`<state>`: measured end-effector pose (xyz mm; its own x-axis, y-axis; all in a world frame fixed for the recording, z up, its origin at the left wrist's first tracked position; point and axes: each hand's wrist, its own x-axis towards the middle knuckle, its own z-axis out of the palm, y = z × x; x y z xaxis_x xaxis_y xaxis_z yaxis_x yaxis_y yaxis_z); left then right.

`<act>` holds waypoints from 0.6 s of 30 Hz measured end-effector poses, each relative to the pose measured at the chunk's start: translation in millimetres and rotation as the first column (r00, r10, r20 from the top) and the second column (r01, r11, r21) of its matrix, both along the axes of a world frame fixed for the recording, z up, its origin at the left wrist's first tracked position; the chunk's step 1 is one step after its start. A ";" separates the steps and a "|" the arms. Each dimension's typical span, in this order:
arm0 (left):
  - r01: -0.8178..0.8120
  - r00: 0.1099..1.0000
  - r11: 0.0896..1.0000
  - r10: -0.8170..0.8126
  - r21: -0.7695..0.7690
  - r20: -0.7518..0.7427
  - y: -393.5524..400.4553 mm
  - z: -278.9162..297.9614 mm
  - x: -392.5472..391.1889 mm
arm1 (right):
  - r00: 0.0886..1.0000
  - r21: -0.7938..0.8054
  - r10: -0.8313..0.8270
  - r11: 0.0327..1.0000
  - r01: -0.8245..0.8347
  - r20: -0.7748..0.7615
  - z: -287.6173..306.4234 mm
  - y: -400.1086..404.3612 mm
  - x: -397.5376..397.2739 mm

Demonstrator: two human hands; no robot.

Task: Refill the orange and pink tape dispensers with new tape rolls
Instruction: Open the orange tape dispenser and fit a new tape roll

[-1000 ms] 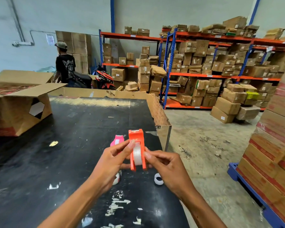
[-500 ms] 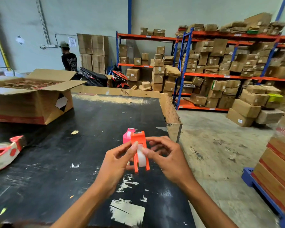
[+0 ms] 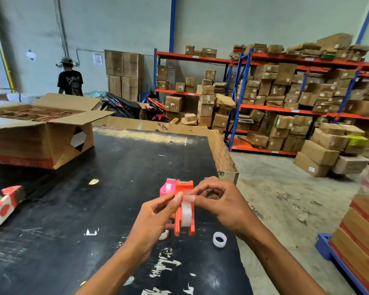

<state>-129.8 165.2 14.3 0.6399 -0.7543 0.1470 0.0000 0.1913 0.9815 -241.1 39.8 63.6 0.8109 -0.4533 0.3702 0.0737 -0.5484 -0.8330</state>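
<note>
I hold the orange tape dispenser (image 3: 184, 189) upright above the black table (image 3: 73, 209). A clear tape roll (image 3: 186, 214) sits inside it. My left hand (image 3: 156, 222) grips the dispenser's left side. My right hand (image 3: 219, 204) pinches at the top of the roll with thumb and forefinger. The pink tape dispenser (image 3: 167, 187) stands on the table just behind the orange one, partly hidden by it. A small empty white tape core (image 3: 219, 239) lies on the table to the right. Another whitish tape piece (image 3: 164, 235) peeks out under my left hand.
A large open cardboard box (image 3: 41, 135) sits at the table's far left. A big red and white tape gun (image 3: 2, 205) lies at the left edge. The table's right edge drops to a concrete floor. Shelves of boxes stand beyond, and a person (image 3: 69, 78) stands far back.
The view has swung left and closer, bringing the tape gun into sight. My right fingers have shifted from the dispenser's side to pinch at the top of the roll.
</note>
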 end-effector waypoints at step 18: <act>0.149 0.981 0.986 -0.156 0.068 0.112 -52.1 2.5 94.5 | 0.980 -0.112 -0.186 0.978 0.178 -0.070 22.0 -59.1 106.0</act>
<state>-35.3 113.1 16.8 0.4975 -0.8515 0.1658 -0.0900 0.1394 0.9861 -135.1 -19.2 85.6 0.7473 -0.5579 0.3610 -0.0996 -0.6311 -0.7693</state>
